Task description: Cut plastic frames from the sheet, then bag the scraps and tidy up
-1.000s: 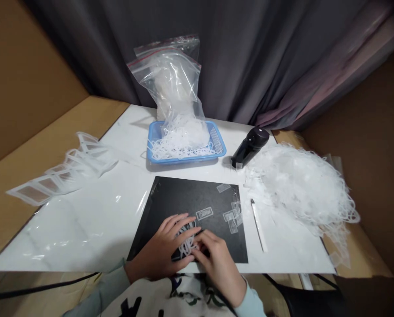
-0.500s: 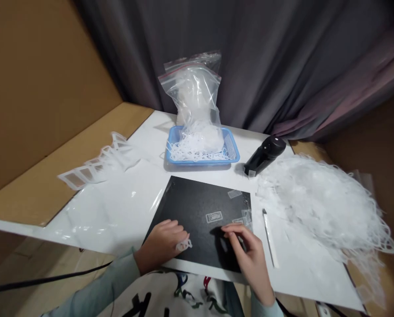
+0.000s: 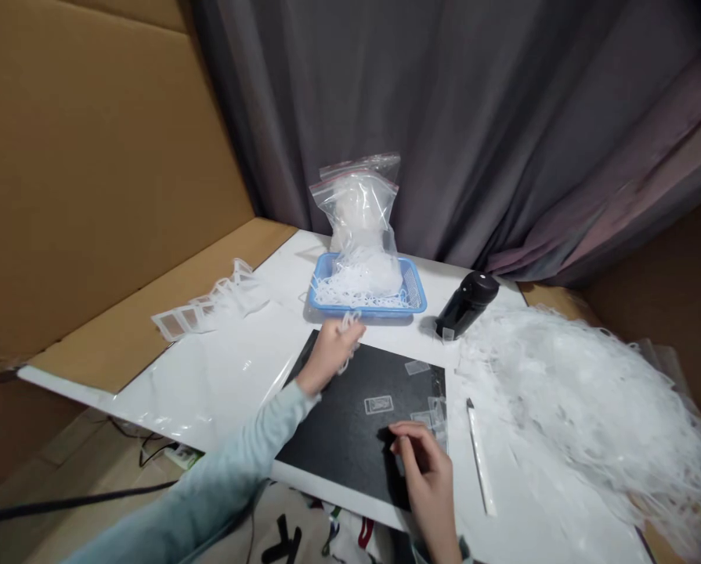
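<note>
My left hand [image 3: 331, 354] is closed around a few thin white loops [image 3: 348, 363], above the far left part of the black mat [image 3: 332, 446] and just short of the blue basket [image 3: 369, 312]. Thumb and fingers of my right hand [image 3: 425, 464] come together over the mat's near right part; whether anything is pinched there cannot be made out. Beyond its fingertips, a small clear rectangular piece with a white printed pattern [image 3: 379, 405] lies flat. More clear pieces [image 3: 417, 367] lie near the mat's right edge. Similar white loops [image 3: 355, 291] fill the basket.
Clear zip bags [image 3: 359, 204] stand in and behind the basket. A black bottle [image 3: 467, 304] leans to the right of them. A white pen-like tool [image 3: 480, 458] lies beside the mat, left of a big heap of white loops [image 3: 585, 392]. Frosted frame-like pieces [image 3: 209, 307] lie at left.
My left hand has moved forward from the mat's near left edge towards the basket, carrying the loops. My right hand stays in nearly the same place over the mat. The view has tilted up slightly.
</note>
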